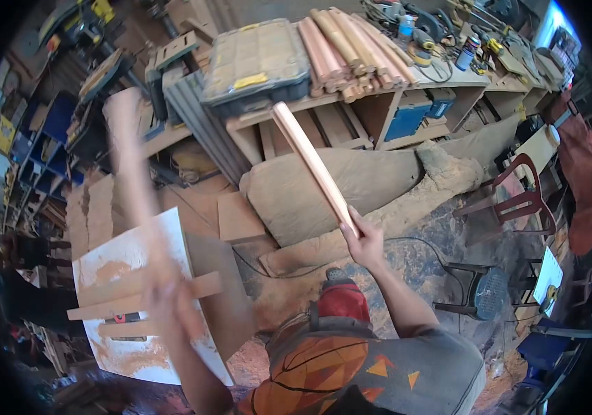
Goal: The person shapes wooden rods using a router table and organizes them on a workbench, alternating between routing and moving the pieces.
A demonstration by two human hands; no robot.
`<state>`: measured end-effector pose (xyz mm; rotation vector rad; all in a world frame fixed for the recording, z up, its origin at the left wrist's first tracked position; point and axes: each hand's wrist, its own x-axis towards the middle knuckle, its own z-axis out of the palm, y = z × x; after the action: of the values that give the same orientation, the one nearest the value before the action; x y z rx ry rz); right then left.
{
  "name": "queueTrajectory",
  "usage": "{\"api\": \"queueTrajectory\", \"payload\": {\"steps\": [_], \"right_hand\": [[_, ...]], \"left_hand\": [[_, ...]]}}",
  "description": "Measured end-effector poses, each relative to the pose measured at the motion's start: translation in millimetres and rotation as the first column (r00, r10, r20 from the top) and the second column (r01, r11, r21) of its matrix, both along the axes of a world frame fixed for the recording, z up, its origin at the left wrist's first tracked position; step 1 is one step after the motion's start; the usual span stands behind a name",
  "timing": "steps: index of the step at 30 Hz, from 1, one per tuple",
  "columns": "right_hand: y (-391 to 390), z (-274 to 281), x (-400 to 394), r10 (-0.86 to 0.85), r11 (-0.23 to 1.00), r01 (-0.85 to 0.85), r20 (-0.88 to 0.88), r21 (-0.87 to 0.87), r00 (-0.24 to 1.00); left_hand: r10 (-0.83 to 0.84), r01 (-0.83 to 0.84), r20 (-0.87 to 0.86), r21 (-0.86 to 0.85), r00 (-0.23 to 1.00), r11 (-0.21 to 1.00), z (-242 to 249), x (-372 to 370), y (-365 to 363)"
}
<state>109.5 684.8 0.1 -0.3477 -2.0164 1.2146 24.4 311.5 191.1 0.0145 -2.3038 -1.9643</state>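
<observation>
My right hand (pixel 364 241) is closed around the lower end of a pale wooden rod (pixel 313 162), which slants up and away to the left. Motion smears my left hand (pixel 170 301), and from it rises a second wooden piece (pixel 130 162), also blurred, that looks like another rod. This left piece passes over a white-topped work table (pixel 206 349) strewn with sawdust. Two wooden strips (pixel 106 309) lie across that table, with a dark slot between them partly behind my left hand.
Ahead, a bench carries a dusty lidded toolbox (pixel 258 59) and a pile of wooden rods (pixel 351 52). Power tools and cans crowd its right side. A red chair (pixel 528 197) and a dark stool (pixel 486 292) stand to the right. A cable (pixel 424 245) runs across the floor.
</observation>
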Motion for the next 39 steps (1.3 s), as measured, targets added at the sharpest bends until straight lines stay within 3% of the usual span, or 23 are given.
{"api": "queueTrajectory", "payload": {"steps": [3, 5, 6, 10, 13, 15, 17, 19, 20, 21, 22, 24, 27, 28, 29, 30, 31, 32, 33, 34, 36, 38, 39], "right_hand": [[52, 3, 63, -0.102, 0.995, 0.098, 0.188, 0.034, 0.977], [80, 3, 109, -0.188, 0.982, 0.175, 0.24, 0.075, 0.952], [90, 7, 131, -0.243, 0.97, 0.225, 0.275, 0.098, 0.93], [106, -3, 202, -0.373, 0.928, 0.345, 0.312, 0.142, 0.874], [99, -13, 225, -0.439, 0.872, 0.489, 0.393, -0.032, 0.808], [93, -23, 220, -0.428, 0.875, 0.482, 0.403, -0.038, 0.809], [93, -15, 201, -0.39, 0.892, 0.448, 0.388, -0.066, 0.835], [102, -2, 174, -0.315, 0.93, 0.361, 0.363, -0.067, 0.877], [106, 3, 160, -0.257, 0.954, 0.294, 0.339, -0.062, 0.905], [113, -3, 146, -0.224, 0.965, 0.254, 0.307, -0.062, 0.925], [121, 4, 130, -0.2, 0.971, 0.229, 0.309, -0.062, 0.93], [136, 23, 83, -0.165, 0.986, 0.158, 0.18, 0.054, 0.97], [145, 59, 6, -0.064, 0.998, 0.066, -0.094, 0.017, 0.993], [142, 78, -11, -0.06, 0.996, 0.064, -0.065, 0.056, 0.996], [146, 82, -28, -0.042, 0.998, 0.042, 0.014, 0.038, 0.999], [122, 101, -48, -0.074, 0.997, 0.073, -0.163, -0.008, 0.984], [127, 95, -65, -0.153, 0.981, 0.165, -0.12, 0.101, 0.981], [116, 106, -83, -0.018, 1.0, 0.012, -0.275, -0.024, 0.961], [103, 110, -103, -0.015, 0.991, 0.064, -0.372, 0.118, 0.928], [90, 117, -117, 0.065, 0.975, 0.028, -0.405, 0.219, 0.912], [44, 130, -126, 0.286, 0.877, -0.326, -0.162, -0.352, 0.944], [-21, 150, -113, 0.304, 0.904, -0.385, -0.351, -0.189, 0.886], [-42, 158, -105, 0.424, 0.763, -0.55, -0.379, -0.34, 0.823]], "left_hand": [[-0.402, 0.396, -0.02, -0.138, 0.915, 0.908, 12, -89, 173], [-0.479, 0.475, -0.003, -0.127, 0.878, 0.871, 3, -148, 267], [-0.489, 0.46, -0.081, -0.238, 0.868, 0.856, -9, -181, 310], [-0.358, 0.351, -0.04, -0.125, 0.933, 0.928, -22, -299, 451], [-0.327, 0.328, 0.034, -0.166, 0.944, 0.93, -4, -271, 479], [-0.465, 0.401, -0.065, -0.409, 0.883, 0.82, -25, -234, 455], [-0.495, 0.345, -0.261, -0.458, 0.829, 0.819, -56, -167, 404], [-0.547, 0.459, -0.182, -0.37, 0.817, 0.808, -101, -109, 328], [-0.466, 0.47, 0.08, -0.265, 0.881, 0.842, -94, -65, 296], [-0.446, 0.46, 0.129, -0.115, 0.886, 0.88, -122, -35, 255], [-0.393, 0.434, 0.235, -0.159, 0.889, 0.887, -122, -2, 220], [-0.266, 0.325, 0.261, -0.216, 0.928, 0.921, -136, 59, 151], [0.05, 0.019, 0.261, -0.257, 0.964, 0.966, -124, 133, 83], [0.172, -0.112, 0.257, -0.233, 0.951, 0.966, -113, 153, 74], [0.237, -0.183, 0.125, -0.338, 0.963, 0.923, -98, 170, 66], [0.32, -0.28, 0.011, -0.454, 0.947, 0.846, -78, 193, 55], [0.372, -0.446, -0.246, -0.492, 0.895, 0.748, -51, 208, 58], [0.563, -0.614, -0.246, -0.319, 0.789, 0.722, -44, 231, 60], [0.594, -0.661, -0.317, -0.509, 0.739, 0.551, -28, 253, 54], [0.647, -0.746, -0.396, -0.488, 0.652, 0.453, -10, 274, 52], [0.727, -0.899, -0.544, -0.361, 0.419, 0.248, 11, 319, 40], [0.803, -0.957, -0.578, -0.289, 0.143, -0.038, 2, 373, 11], [0.791, -0.911, -0.611, -0.341, 0.027, -0.232, 3, 404, -3]]}}
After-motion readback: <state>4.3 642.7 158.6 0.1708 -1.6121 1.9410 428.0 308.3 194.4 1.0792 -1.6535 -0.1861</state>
